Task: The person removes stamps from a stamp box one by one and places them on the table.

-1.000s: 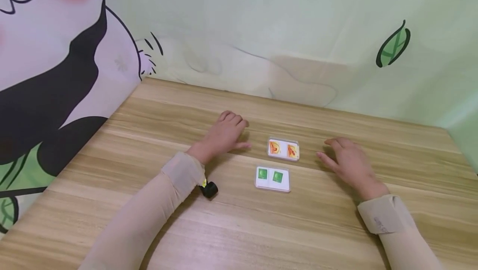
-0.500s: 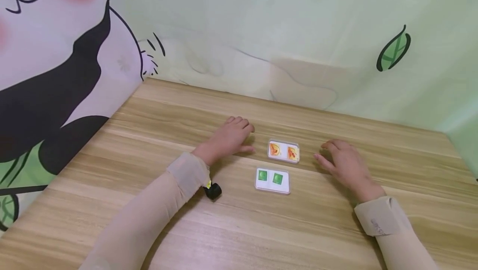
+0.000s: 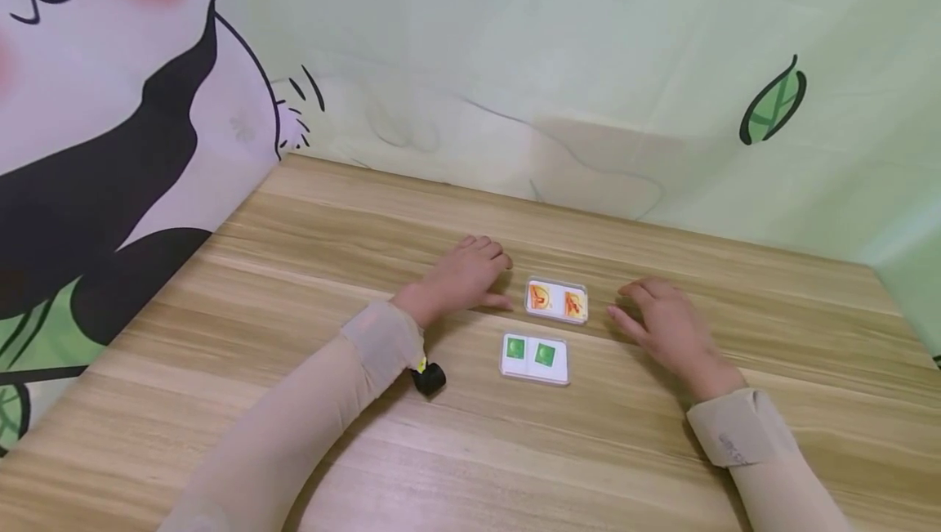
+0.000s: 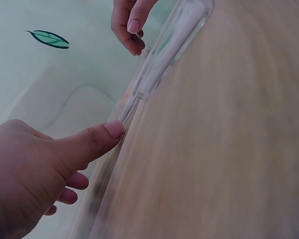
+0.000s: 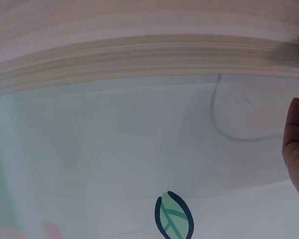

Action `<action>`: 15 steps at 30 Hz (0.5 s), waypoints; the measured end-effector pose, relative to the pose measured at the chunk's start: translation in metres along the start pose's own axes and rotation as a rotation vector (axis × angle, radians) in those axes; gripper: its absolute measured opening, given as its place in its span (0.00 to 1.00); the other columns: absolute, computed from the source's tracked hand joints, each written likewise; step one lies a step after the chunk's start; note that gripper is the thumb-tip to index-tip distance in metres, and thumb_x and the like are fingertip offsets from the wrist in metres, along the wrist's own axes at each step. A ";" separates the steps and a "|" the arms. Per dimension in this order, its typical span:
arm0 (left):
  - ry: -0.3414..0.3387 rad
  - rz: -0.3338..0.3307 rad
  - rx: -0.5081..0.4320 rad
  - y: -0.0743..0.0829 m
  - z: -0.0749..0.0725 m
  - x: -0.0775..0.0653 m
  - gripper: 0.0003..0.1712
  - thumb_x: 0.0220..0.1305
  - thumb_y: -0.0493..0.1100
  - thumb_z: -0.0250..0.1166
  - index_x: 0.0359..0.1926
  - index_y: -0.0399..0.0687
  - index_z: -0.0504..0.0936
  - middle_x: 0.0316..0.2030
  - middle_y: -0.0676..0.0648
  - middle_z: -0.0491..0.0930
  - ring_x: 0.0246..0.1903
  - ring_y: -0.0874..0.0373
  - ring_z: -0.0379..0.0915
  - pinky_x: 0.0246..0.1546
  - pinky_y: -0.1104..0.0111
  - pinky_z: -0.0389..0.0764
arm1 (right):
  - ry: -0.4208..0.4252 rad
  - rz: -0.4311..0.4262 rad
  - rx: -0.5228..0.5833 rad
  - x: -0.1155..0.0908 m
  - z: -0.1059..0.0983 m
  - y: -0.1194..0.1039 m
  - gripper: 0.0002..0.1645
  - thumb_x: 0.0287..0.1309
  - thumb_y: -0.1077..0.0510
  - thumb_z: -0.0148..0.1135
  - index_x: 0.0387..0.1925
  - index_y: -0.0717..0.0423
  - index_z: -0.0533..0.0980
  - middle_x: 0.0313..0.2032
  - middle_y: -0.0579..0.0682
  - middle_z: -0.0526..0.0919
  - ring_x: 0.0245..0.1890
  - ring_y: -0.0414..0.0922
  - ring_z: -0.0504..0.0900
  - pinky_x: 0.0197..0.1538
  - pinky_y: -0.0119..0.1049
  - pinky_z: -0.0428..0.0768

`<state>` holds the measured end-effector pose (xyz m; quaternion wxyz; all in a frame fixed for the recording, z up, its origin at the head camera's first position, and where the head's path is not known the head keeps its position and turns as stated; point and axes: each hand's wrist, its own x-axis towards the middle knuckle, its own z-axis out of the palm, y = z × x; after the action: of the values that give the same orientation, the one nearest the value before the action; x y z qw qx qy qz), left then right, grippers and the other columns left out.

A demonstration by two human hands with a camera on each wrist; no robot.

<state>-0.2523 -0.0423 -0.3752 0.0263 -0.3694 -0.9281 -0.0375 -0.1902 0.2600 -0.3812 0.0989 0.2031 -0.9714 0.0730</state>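
Two clear flat cases lie on the wooden table in the head view. The farther case (image 3: pixel 556 300) holds a white card with two orange pictures. Nearer to me, the other case (image 3: pixel 535 359) shows two green squares on white. My left hand (image 3: pixel 465 274) is just left of the orange case, thumb pointing toward it, with nothing held. On the other side my right hand (image 3: pixel 669 332) is a short way off that case, fingers relaxed and holding nothing. In the left wrist view, the left thumb (image 4: pixel 97 142) overlaps the end of a case seen edge-on.
A wooden table (image 3: pixel 367 450) meets a pale green wall sheet (image 3: pixel 470 42) along its far edge. A printed panda (image 3: pixel 95 148) covers the sheet on the left. A black camera piece (image 3: pixel 430 379) sticks out below the left cuff.
My left hand has moved right and slightly nearer, toward the orange case. My right hand has shifted a little left toward it. The cases have stayed in place.
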 end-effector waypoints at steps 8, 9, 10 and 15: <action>-0.005 0.014 -0.024 0.004 0.003 0.005 0.39 0.55 0.69 0.61 0.58 0.45 0.75 0.55 0.47 0.76 0.60 0.51 0.67 0.69 0.56 0.60 | 0.004 -0.012 0.002 0.003 0.003 -0.004 0.26 0.64 0.47 0.58 0.50 0.66 0.76 0.51 0.65 0.79 0.56 0.61 0.75 0.61 0.56 0.70; -0.007 0.012 -0.034 0.005 0.004 0.006 0.40 0.55 0.69 0.62 0.58 0.45 0.75 0.55 0.47 0.76 0.60 0.51 0.67 0.70 0.56 0.59 | 0.010 -0.018 0.003 0.003 0.003 -0.004 0.26 0.64 0.47 0.58 0.50 0.66 0.76 0.51 0.65 0.79 0.56 0.61 0.75 0.61 0.56 0.70; -0.006 0.011 -0.044 0.005 0.004 0.006 0.40 0.55 0.69 0.62 0.57 0.45 0.76 0.55 0.47 0.76 0.60 0.51 0.66 0.70 0.56 0.59 | 0.017 -0.025 0.005 0.003 0.004 -0.004 0.26 0.63 0.47 0.58 0.50 0.66 0.76 0.52 0.64 0.79 0.56 0.61 0.75 0.61 0.55 0.70; -0.008 0.000 -0.096 0.006 0.007 0.009 0.40 0.53 0.70 0.63 0.57 0.47 0.76 0.55 0.48 0.75 0.60 0.52 0.65 0.71 0.56 0.56 | 0.049 -0.053 0.021 0.006 0.005 -0.007 0.25 0.62 0.49 0.60 0.49 0.68 0.77 0.53 0.64 0.78 0.56 0.61 0.74 0.61 0.54 0.70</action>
<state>-0.2550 -0.0307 -0.3813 0.0047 -0.3702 -0.9254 -0.0806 -0.1935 0.2499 -0.3839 0.1222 0.2282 -0.9621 0.0852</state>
